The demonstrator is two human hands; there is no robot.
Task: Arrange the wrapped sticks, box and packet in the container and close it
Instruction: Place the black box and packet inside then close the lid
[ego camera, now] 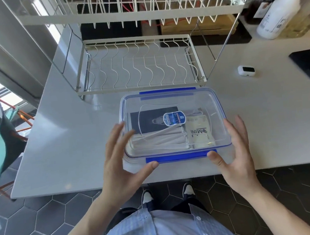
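Observation:
A clear plastic container (pixel 224 130) with blue clips sits near the table's front edge, its clear lid (pixel 167 99) lying on top. Through the lid I see a dark box (pixel 148 119) at the back left, several white wrapped sticks (pixel 157 139) in front of it, and a pale packet (pixel 200 132) on the right. My left hand (pixel 120 162) hovers at the container's left side with fingers spread, its thumb near the front blue clip (pixel 179 156). At the right side is my right hand (pixel 234 152), also spread, with its thumb by the clip's right end.
A white wire dish rack (pixel 137 66) stands right behind the container. A small white device (pixel 246 70) and a black flat object (pixel 307 64) lie at the right. A white bottle (pixel 279 11) stands at the back right. The table edge is just below my hands.

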